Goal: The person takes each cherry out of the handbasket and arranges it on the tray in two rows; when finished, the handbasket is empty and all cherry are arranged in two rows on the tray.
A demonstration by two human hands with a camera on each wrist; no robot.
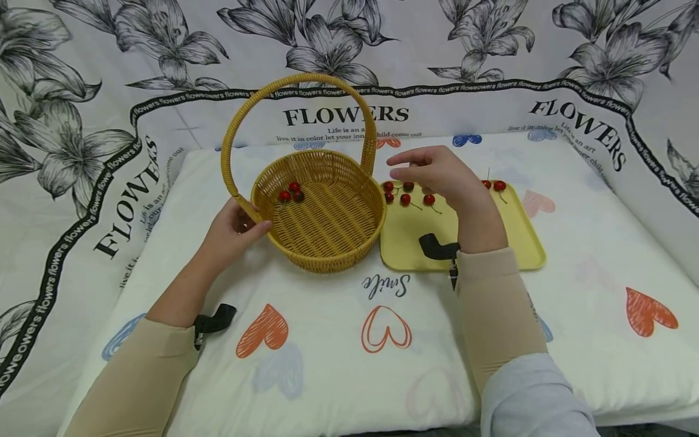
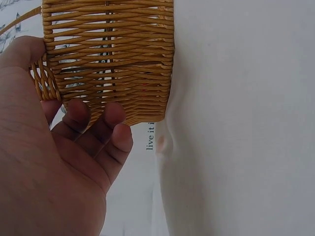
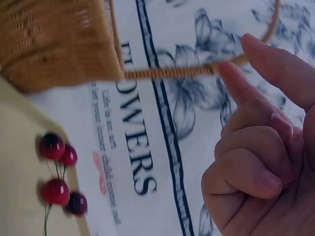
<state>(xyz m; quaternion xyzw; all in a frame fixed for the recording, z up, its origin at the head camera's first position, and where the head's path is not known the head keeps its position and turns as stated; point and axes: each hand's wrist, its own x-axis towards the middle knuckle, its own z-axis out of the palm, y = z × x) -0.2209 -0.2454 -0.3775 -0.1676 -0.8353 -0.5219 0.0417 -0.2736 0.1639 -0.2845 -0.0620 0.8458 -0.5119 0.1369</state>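
A yellow wicker basket [image 1: 327, 262] with a tall arched handle stands on the white cloth. My left hand [image 1: 232, 233] grips its left rim by the foot of the handle, thumb over the edge; in the left wrist view the other fingers lie against the woven side. Three dark red cherries [image 1: 284, 196] lie inside at the back left. Over the back of a yellow tray [image 1: 417, 246], my right hand [image 1: 439, 173] hovers with nothing in it. Its thumb and index finger [image 3: 235, 81] are apart, the others folded in. Several stemmed cherries [image 1: 405, 199] lie on the tray.
The tray sits close against the basket's right side. Two more cherries [image 1: 499, 186] lie at the tray's back right, past my right wrist. A heart-printed white cloth [image 1: 327, 376] covers the padded surface, and a flower-printed fabric [image 1: 464, 115] rises behind it.
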